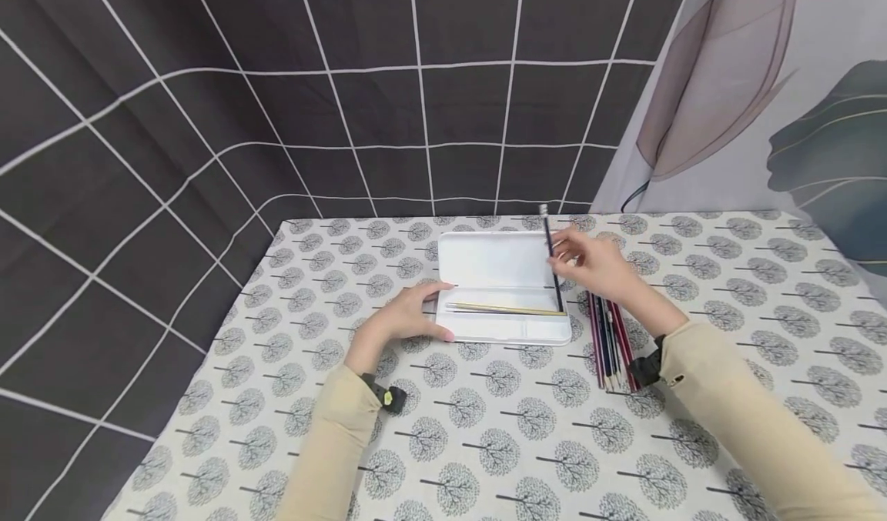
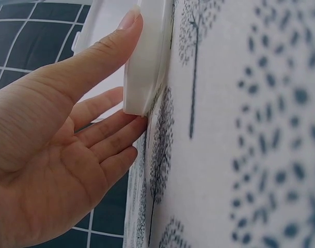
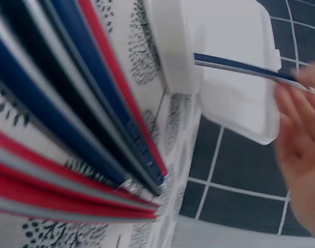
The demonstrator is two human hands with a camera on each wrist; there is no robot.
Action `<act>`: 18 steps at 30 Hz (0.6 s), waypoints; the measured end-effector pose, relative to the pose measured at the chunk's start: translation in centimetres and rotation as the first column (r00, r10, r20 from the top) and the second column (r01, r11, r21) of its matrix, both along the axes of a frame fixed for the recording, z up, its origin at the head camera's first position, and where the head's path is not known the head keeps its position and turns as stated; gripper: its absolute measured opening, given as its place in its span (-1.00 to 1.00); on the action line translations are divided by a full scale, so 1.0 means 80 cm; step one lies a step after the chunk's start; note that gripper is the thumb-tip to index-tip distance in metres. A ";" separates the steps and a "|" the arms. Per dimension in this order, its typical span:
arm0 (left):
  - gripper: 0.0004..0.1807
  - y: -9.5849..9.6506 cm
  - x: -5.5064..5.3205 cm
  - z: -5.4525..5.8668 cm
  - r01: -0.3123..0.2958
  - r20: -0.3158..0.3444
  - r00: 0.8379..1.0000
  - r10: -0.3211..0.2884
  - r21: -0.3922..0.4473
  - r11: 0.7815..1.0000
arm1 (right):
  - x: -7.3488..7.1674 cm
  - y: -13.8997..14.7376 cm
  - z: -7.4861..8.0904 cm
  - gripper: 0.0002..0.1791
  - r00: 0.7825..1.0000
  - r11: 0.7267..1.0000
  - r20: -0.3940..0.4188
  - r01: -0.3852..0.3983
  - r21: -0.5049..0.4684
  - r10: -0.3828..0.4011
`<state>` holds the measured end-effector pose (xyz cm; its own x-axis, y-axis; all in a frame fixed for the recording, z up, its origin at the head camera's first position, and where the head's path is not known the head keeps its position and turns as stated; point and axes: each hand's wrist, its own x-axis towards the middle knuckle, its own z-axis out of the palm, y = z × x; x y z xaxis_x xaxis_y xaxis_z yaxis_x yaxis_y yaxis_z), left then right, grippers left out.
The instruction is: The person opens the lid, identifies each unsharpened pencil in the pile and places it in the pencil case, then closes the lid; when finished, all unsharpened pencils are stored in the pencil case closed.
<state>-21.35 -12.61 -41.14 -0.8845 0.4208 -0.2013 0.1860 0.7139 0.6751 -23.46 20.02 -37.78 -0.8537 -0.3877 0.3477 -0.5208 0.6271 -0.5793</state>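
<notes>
A white pencil box (image 1: pixel 485 328) lies with its hinged lid (image 1: pixel 488 259) raised at the back. Along its base lie a yellow pencil (image 1: pixel 513 309) and at least one greyish pencil beside it. At the box's left end is my left hand (image 1: pixel 402 315), fingers extended. Its thumb rests on the box's side, and the fingertips touch the end near the corner. My right hand (image 1: pixel 589 263) pinches a dark blue pencil (image 3: pixel 235 66) between thumb and fingers. This pencil stands steeply tilted, its lower end in the right part of the box.
Right of the box, several red and dark blue pencils (image 1: pixel 603 344) lie side by side, below my right forearm. A tree-patterned cloth (image 1: pixel 457 429) covers the table. Behind it hang a dark gridded curtain (image 1: pixel 374 105) and a pale leaf-patterned one (image 1: pixel 734 82).
</notes>
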 end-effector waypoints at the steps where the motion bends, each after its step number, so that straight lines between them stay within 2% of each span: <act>1: 0.00 0.000 0.000 0.000 -0.001 0.001 1.000 0.001 0.001 1.000 | 0.000 -0.001 -0.001 -0.72 0.999 0.998 0.013 -0.043 0.040 0.043; 3: 0.00 0.000 0.000 0.000 -0.002 0.003 1.000 0.002 0.001 1.000 | 0.001 -0.004 -0.003 -0.76 0.992 0.986 0.050 -0.118 0.115 0.113; 6: 0.00 -0.001 0.001 0.001 -0.003 0.002 1.000 0.003 0.001 1.000 | 0.001 -0.009 -0.006 -0.79 0.983 0.968 0.082 -0.176 0.177 0.164; 9: 0.00 -0.002 0.001 0.002 -0.002 0.002 1.000 0.002 0.003 1.000 | 0.002 -0.015 -0.007 -0.80 0.977 0.955 0.091 -0.209 0.213 0.193; 13: 0.00 -0.002 0.002 0.003 0.003 0.000 1.000 -0.003 0.001 1.000 | 0.004 -0.026 -0.011 -0.79 0.964 0.935 0.156 -0.249 0.253 0.214; 18: 0.00 -0.002 0.000 0.003 0.022 -0.012 1.000 -0.022 -0.008 1.000 | 0.006 -0.037 -0.020 -0.78 0.963 0.903 0.165 -0.259 0.343 0.213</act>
